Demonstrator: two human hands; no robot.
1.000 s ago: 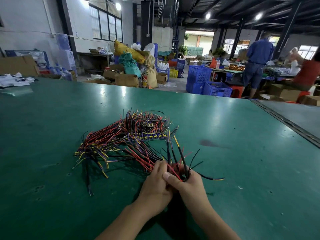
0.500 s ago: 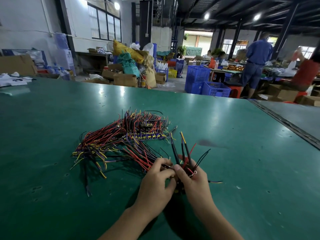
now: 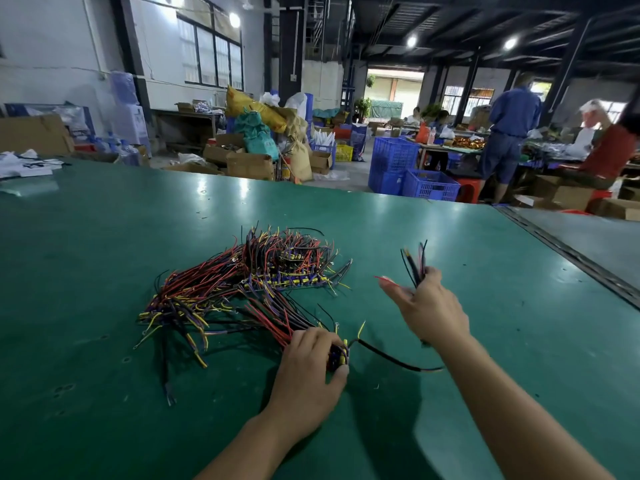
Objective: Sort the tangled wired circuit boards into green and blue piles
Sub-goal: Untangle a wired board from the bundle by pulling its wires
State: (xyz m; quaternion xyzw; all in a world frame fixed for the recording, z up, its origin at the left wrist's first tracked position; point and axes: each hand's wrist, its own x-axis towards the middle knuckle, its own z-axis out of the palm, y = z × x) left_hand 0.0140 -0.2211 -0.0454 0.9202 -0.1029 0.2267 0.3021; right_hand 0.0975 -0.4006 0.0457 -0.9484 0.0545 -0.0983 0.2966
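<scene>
On the green table no sorted piles show yet; the tangled heap looks nearly whole. The left hand clenches one wired board at the heap's edge, while the right hand grasps a small wire bundle lifted clear.

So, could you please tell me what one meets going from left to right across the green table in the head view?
Tangled pile of red, black and yellow wired boards → left hand pressing a wired board → right hand lifting a small bunch of dark wires → bare green tabletop.
</scene>
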